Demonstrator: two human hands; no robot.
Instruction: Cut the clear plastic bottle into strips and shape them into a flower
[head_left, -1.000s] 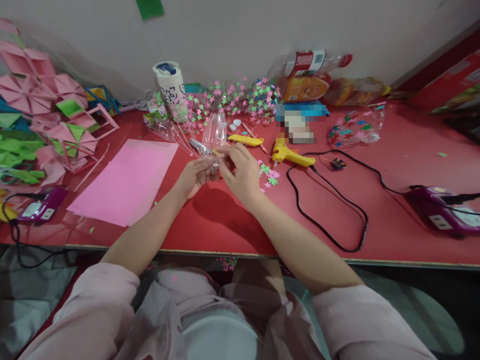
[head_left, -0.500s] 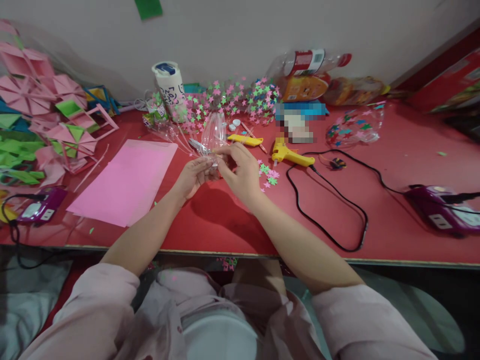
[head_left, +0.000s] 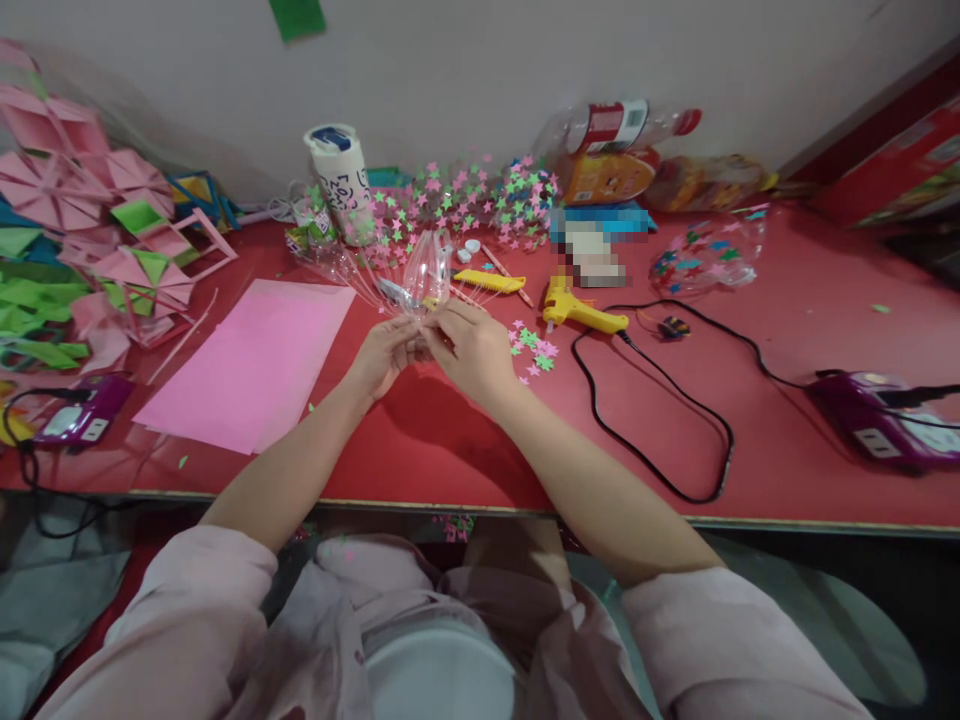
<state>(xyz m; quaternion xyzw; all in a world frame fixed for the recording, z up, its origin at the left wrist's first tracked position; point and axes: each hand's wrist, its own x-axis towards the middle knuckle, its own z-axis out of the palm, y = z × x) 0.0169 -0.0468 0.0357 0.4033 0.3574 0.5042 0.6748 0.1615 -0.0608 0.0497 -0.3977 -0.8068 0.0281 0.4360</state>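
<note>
Pinching together at the middle of the red table [head_left: 750,440], the left hand [head_left: 382,352] and right hand [head_left: 472,350] both grasp the base of a clear plastic piece [head_left: 427,272] whose cut strips fan out toward the far side; this looks like fine fitting work at its neck, and any next move calls for small, steady finger pressure. Open room lies near the front edge, while the pink paper sheet [head_left: 251,365] lies left and the yellow glue gun [head_left: 577,310] with its black cord [head_left: 660,440] lies right.
</note>
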